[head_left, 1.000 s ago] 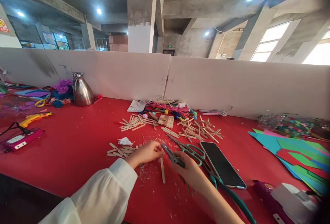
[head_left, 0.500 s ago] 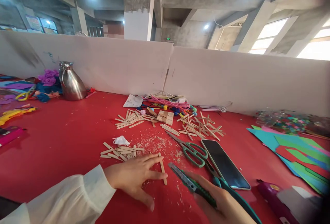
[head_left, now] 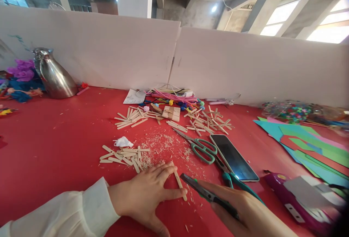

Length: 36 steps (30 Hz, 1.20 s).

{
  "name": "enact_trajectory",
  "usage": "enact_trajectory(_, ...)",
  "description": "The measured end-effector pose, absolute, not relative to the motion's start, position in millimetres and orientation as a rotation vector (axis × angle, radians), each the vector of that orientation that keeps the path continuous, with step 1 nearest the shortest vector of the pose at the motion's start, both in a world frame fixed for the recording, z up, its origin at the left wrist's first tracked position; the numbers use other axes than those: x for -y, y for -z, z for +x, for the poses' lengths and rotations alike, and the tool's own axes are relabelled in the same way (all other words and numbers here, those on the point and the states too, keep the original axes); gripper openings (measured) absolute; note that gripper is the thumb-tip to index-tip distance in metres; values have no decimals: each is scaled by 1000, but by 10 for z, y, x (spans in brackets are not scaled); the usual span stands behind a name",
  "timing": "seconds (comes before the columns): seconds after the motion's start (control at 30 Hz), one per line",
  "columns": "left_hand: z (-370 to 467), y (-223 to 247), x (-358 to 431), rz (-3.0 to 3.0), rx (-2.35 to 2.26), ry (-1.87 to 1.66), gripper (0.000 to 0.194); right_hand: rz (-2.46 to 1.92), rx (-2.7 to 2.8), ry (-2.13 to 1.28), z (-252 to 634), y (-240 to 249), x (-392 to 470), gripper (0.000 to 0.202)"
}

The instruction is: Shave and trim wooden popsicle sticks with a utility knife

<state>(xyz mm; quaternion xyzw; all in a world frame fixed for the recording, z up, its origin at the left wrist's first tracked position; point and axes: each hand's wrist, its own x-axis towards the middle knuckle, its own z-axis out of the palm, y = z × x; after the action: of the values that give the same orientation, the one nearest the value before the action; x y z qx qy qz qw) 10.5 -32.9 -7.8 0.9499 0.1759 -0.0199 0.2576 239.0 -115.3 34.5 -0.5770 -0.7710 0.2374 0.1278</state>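
Wooden stick [head_left: 179, 181] flat on red table [head_left: 60, 164], toward near edge. Left hand [head_left: 141, 194]: fingers spread, two fingertips pinning the stick's ends. Right hand [head_left: 240, 202]: wrapped round utility knife [head_left: 196, 186], blade end just beside stick. Shavings [head_left: 163, 146] farther in. Scissors [head_left: 193, 141], phone [head_left: 234, 157] toward right edge. Partition [head_left: 89, 47] along far edge.

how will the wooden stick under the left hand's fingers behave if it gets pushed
The stick looks thin and straight, so it is probably stiff and light. Lying flat on the smooth-looking red table, it would likely slide rather than roll. With the left hand apparently touching it near both ends, it may resist a light push.
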Motion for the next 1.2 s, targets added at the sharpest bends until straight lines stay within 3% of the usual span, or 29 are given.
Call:
enact_trajectory(0.43,146,149,332,2651,-421,51,94,-1738,2290,-811,2406,-385,1131,49)
enact_trajectory(1.2,129,139,312,2622,-377,0,93,-1736,2317,-675,2312,-503,1086,47)
